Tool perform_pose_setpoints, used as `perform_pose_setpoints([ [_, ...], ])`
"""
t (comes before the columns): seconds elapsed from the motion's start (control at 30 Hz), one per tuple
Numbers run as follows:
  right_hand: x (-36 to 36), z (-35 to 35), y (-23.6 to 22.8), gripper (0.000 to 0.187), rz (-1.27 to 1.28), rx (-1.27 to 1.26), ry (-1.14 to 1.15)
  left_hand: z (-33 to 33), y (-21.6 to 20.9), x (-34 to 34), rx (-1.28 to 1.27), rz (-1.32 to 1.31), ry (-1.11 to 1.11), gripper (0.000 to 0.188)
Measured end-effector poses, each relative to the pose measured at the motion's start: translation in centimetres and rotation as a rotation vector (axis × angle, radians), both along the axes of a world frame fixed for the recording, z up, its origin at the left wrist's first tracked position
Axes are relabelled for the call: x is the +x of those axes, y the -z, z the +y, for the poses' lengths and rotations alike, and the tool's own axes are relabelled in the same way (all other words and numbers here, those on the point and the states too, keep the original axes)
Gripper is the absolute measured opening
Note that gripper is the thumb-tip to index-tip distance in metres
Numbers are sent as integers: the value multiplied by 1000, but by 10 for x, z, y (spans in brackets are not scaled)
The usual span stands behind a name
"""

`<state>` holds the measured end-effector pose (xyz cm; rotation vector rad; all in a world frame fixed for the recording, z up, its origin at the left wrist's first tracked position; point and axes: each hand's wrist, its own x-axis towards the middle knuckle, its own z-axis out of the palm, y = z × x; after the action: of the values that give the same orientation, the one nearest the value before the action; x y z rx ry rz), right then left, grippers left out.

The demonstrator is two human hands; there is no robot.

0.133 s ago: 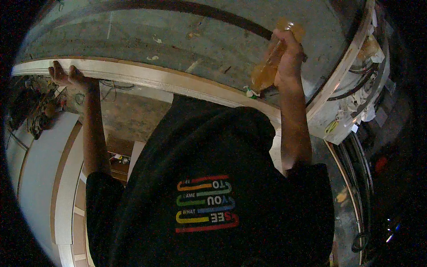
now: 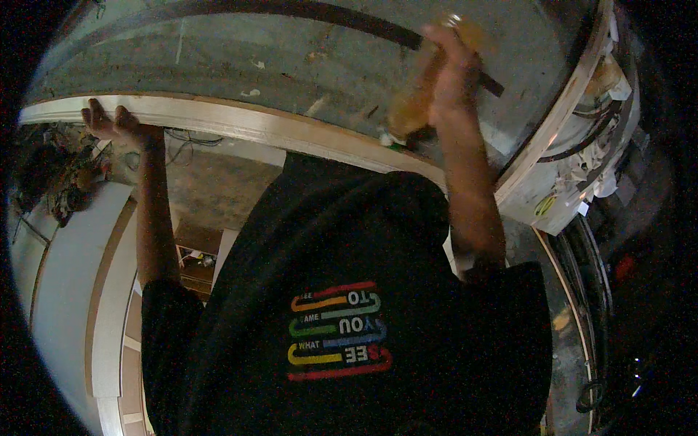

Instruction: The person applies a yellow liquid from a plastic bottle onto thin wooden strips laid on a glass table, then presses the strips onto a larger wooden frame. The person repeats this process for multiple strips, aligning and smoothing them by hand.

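My right hand [image 2: 454, 91] is wrapped around a translucent bottle of amber liquid, possibly glue [image 2: 411, 115]. The bottle is tilted, its small white and green tip pointing down at the near edge of a worn grey-green tabletop [image 2: 182, 69]. Motion blurs both hand and bottle. Whether the tip touches the surface cannot be made out. Along that near edge runs a long pale wooden strip [image 2: 240, 125]. Over at its left part, my left hand [image 2: 113, 125] curls its fingers over the strip and grips it.
A dark curved band [image 2: 305, 11] crosses the tabletop, passing behind my right hand. Beyond the right edge lie crumpled papers [image 2: 600, 178] and dark cables [image 2: 592, 291]. Pale boards [image 2: 73, 269] lean at lower left, below a dark tangled heap [image 2: 62, 174].
My right hand has shifted left and slightly up with the bottle, its tip moving left along the strip. The left hand keeps its place.
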<state>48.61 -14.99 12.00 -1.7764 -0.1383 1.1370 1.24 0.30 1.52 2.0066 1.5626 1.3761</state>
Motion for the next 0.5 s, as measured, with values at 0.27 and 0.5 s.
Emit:
perform_pose_setpoints([
  [0.27, -24, 3, -2, 27, -1, 144, 68, 1, -16, 7, 98, 185, 20, 78],
  [0.5, 77, -92, -13, 34, -191, -174, 219, -8, -15, 14, -143, -134, -89, 58],
])
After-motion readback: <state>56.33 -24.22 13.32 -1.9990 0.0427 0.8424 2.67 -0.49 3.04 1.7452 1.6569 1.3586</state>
